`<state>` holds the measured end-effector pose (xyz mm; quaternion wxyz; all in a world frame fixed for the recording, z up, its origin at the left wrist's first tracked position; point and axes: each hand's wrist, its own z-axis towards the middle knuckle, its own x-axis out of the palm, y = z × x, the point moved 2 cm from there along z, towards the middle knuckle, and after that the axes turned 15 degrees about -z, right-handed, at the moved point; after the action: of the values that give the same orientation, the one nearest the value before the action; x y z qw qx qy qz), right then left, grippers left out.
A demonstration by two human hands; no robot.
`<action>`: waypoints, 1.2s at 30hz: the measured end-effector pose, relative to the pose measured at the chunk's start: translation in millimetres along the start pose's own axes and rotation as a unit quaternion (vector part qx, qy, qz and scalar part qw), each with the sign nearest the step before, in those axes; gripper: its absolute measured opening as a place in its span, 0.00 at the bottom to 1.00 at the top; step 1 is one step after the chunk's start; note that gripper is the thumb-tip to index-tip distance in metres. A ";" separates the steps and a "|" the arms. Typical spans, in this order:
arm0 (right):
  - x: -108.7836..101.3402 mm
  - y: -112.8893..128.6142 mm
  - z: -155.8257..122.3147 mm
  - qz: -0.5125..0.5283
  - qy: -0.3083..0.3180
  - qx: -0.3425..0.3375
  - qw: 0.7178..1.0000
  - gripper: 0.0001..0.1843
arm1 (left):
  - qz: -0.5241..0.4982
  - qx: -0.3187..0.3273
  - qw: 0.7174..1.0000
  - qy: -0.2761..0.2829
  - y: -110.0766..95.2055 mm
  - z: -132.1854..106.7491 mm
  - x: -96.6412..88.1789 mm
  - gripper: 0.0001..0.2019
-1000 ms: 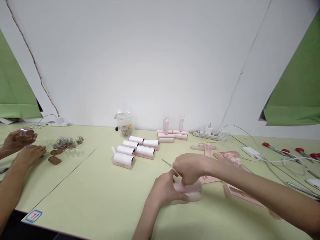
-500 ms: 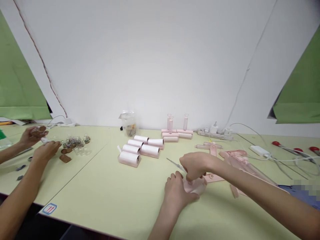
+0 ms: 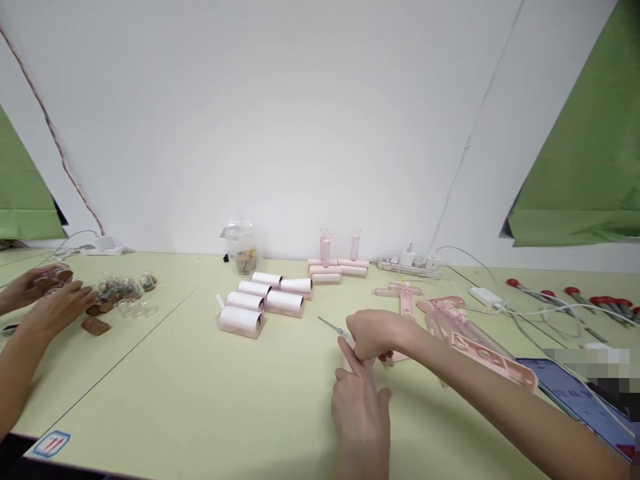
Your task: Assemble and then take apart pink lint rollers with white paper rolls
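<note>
Clasping a thin-shafted screwdriver [image 3: 340,331] in the right grip [image 3: 375,335], with fingers curled round its handle and the shaft aimed out to the left, past the knuckles. Overlapping in view with the left grip [image 3: 359,407], just nearer. Pointing the left index finger straight up toward the right grip, with the thumb well spread at the side; cannot tell from the back of the left grip whether pinching anything. Showing only a sliver of a pale pink piece [image 3: 370,368] between the two grips, otherwise covered by them.

Can see on the bench [image 3: 175,387], beyond the grips and to their left, a cluster of white-topped pink holders [image 3: 284,303]. Farther past the right grip, can make out slim pink tubes [image 3: 355,245] upright by the wall, and a clear plastic bag [image 3: 243,250] to their left. Just to the right of the right grip, can see pink molded parts [image 3: 493,363], partly behind the forearm, then a white adapter [image 3: 487,298] and red-handled tools [image 3: 573,292]. Well left of both grips, can spot another person's hands [image 3: 63,310] near brown pieces [image 3: 96,325].
</note>
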<state>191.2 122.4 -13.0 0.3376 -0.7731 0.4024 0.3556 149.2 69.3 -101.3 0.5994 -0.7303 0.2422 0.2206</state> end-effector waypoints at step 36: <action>64.6 -145.9 41.7 0.103 -0.214 -0.088 0.967 0.07 | -0.481 0.181 0.848 0.131 5.2 51.4 -25.0 0.16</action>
<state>332.7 196.8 -53.3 0.3074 -0.6600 0.3656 0.5798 124.7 121.2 -99.4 0.7152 -0.6557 -0.0275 -0.2405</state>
